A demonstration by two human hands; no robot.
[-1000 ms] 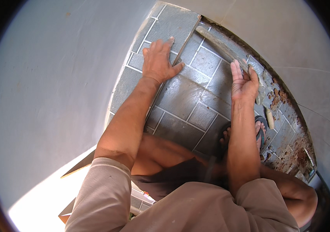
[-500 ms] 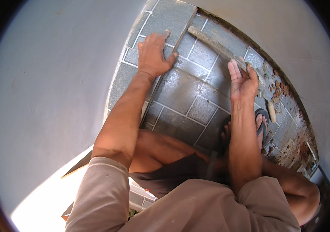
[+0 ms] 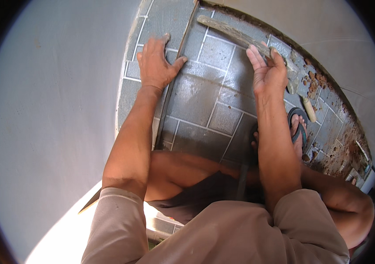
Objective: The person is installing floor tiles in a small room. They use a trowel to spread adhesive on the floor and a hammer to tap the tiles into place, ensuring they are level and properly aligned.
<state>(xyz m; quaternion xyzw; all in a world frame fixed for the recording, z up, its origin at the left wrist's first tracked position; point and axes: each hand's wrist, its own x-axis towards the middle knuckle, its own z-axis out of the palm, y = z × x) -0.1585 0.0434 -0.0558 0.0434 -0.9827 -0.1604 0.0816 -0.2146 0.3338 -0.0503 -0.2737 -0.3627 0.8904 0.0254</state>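
Observation:
My left hand (image 3: 154,64) lies palm down, its fingers spread, on a grey tile (image 3: 165,24) of the raised strip along the wall. Its thumb reaches over the straight dark edge (image 3: 170,92) of that strip. My right hand (image 3: 268,75) is turned palm up, fingers curled around a long wooden handle (image 3: 227,30), seemingly a hammer's. The handle slants over the lower tiles, and a grey, mortar-smeared lump (image 3: 292,70) shows just beyond the hand. Part of the grip is hidden by my fingers.
A tool with a short wooden grip (image 3: 309,109) lies beside my sandalled foot (image 3: 298,127). Reddish soil crumbs (image 3: 315,81) and muddy debris (image 3: 341,149) are scattered along the curved right edge. A smooth grey wall (image 3: 51,110) stands at the left.
The whole view has shifted, so the tiles sit further left in the picture. My left hand stays spread on the tile strip, and my right hand keeps its hold on the wooden handle.

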